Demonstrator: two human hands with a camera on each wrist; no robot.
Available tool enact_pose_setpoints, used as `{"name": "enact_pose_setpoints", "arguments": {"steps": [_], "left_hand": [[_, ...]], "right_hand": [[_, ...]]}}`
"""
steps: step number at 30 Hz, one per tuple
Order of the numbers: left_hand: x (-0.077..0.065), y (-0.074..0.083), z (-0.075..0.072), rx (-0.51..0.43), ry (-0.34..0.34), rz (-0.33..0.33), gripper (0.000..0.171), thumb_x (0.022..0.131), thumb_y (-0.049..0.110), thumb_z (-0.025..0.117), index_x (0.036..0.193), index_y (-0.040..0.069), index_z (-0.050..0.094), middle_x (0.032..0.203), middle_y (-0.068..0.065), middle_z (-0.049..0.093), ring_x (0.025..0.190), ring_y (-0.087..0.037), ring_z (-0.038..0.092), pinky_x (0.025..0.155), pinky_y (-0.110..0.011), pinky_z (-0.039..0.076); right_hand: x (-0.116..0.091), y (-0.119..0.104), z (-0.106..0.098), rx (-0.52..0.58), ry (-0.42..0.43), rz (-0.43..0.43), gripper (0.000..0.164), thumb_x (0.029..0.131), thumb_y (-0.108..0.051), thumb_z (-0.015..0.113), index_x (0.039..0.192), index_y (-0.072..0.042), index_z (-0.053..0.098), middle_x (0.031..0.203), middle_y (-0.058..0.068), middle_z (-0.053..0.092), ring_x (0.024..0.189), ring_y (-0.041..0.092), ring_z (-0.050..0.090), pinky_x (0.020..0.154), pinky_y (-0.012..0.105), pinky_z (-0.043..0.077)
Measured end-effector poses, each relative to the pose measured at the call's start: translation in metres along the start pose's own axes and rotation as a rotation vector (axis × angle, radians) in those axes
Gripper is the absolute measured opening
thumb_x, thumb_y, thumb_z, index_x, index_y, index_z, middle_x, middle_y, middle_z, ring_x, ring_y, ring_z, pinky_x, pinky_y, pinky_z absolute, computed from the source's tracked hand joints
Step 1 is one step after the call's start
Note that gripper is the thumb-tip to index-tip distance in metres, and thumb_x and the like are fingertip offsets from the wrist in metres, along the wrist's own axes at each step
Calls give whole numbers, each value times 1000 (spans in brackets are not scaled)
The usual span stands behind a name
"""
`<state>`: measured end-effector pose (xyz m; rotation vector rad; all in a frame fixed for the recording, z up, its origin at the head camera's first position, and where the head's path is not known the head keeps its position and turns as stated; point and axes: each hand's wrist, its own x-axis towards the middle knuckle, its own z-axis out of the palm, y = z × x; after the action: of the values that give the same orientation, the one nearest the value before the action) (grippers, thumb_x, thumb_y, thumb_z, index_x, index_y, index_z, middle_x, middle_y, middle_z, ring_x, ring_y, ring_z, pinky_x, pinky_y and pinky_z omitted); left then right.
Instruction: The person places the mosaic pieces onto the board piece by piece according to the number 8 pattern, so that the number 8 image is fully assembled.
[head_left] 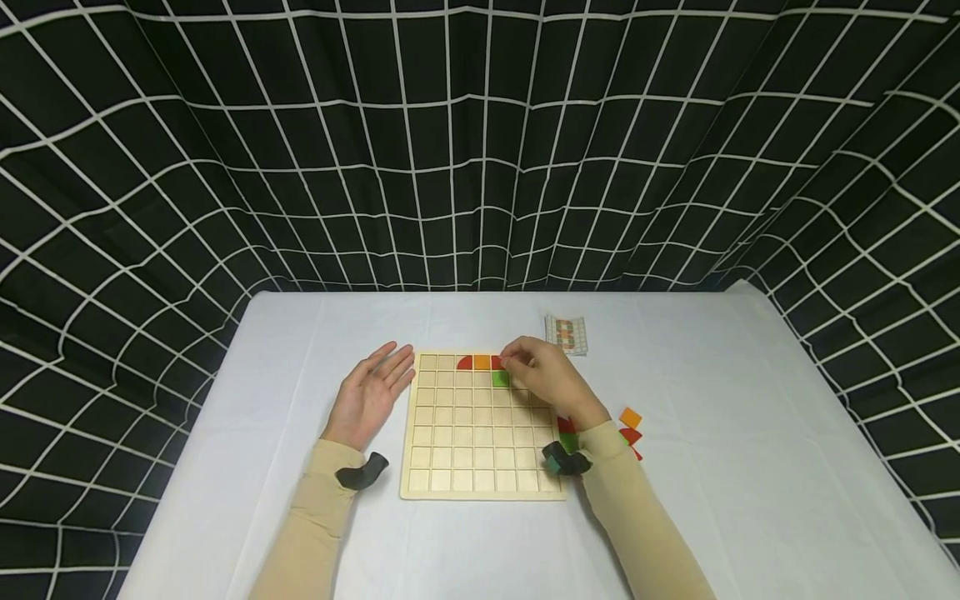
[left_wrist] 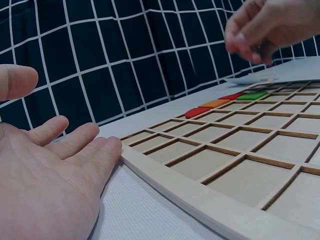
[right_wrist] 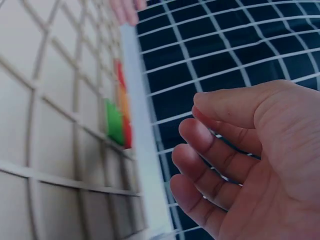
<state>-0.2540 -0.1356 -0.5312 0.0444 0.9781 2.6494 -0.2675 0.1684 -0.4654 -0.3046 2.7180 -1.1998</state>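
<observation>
A wooden grid board (head_left: 462, 435) lies on the table between my hands. Along its far row sit a red quarter-round tile (head_left: 465, 363), an orange square tile (head_left: 482, 362) and a second red tile (head_left: 496, 363). A green tile (head_left: 500, 380) fills a cell one row nearer. My right hand (head_left: 553, 379) hovers over the board's far right part, fingers loosely bent; in the right wrist view nothing shows between thumb and fingertips (right_wrist: 192, 132). Palm up, my left hand (left_wrist: 55, 175) lies at the board's left edge, fingers extended and holding nothing.
Right of the board, loose pieces lie partly behind my right forearm, among them an orange tile (head_left: 630, 417) and a red piece (head_left: 632, 434). More red and green pieces (head_left: 567, 427) show by the board's right edge. A stack of pattern cards (head_left: 567, 335) lies beyond my right hand.
</observation>
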Motion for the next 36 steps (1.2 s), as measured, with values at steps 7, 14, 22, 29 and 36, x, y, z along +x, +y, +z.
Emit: {"name": "enact_pose_setpoints", "arguments": {"steps": [7,14,22,29,36], "left_hand": [[1,1,-2,12,-4,-2,57,113,27,25,162,4,7,170,-20,11,159,-30,13,133,-38,20],[1,1,-1,14,-2,-3,57,113,27,24,162,3,7,170,-21,10,159,-31,12,133,-38,19],[0,1,1,4,-3,-4,56,113,27,23,161,3,7,170,-20,12,159,-30,14,133,-38,20],[1,1,-2,13,-39,-11,56,113,26,21,162,5,4,171,-19,7,160,-29,9,134,-38,16],[1,0,-3,0,-40,-8,56,113,26,23,162,5,5,171,-20,8,160,-29,9,134,-37,15]], "right_hand": [[-17,-10,-22,5,40,-80,23,102,-24,61,116,-9,70,109,4,72,91,21,62,81,33,56],[-31,-15,-38,-29,90,-113,21,101,-21,63,115,-7,70,108,5,73,89,18,63,83,33,56],[-53,-16,-65,-41,196,-100,22,101,-21,63,119,-8,70,115,6,73,97,20,63,87,34,54],[-72,-10,-82,-83,245,-57,22,101,-22,64,118,-9,69,110,6,73,97,19,61,86,34,53],[-85,1,-86,-108,197,11,24,103,-26,61,119,-11,69,112,7,72,98,20,59,87,35,52]]}}
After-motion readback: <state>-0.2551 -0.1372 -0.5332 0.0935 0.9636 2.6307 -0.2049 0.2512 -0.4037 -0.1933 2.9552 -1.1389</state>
